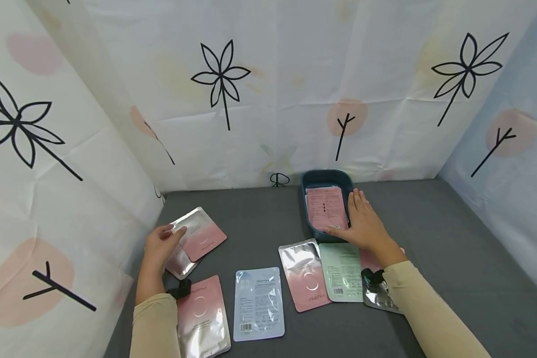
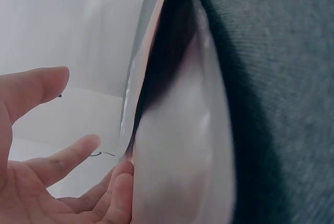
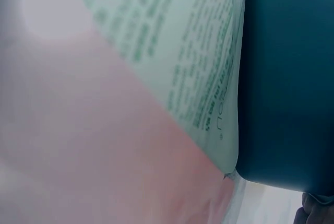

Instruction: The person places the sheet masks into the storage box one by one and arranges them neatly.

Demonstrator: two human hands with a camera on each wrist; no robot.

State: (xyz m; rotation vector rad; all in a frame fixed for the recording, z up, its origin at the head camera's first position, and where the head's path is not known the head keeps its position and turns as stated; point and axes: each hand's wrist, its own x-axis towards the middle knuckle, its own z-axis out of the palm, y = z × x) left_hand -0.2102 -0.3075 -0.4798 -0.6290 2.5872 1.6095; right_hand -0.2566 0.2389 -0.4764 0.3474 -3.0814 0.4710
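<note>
Foil packet (image 1: 204,237) touched by parted left fingers (image 2: 73,155), tub (image 1: 325,177) by straight right fingers (image 1: 358,203); neither grasped.
We expect a light, slippery packet: pinch its edge.

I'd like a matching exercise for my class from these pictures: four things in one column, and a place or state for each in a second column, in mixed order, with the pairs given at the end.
Column one
1. Left hand
2. Right hand
3. Dark blue bin
4. Light blue packet

Column two
A. Contains a pink packet, its printed text facing up
B. Lies flat, with a barcode at its lower left in the head view
C. Touches a pink-and-silver packet
D. At the bin's rim, fingers straight

Right pairs: 1-C, 2-D, 3-A, 4-B
</note>
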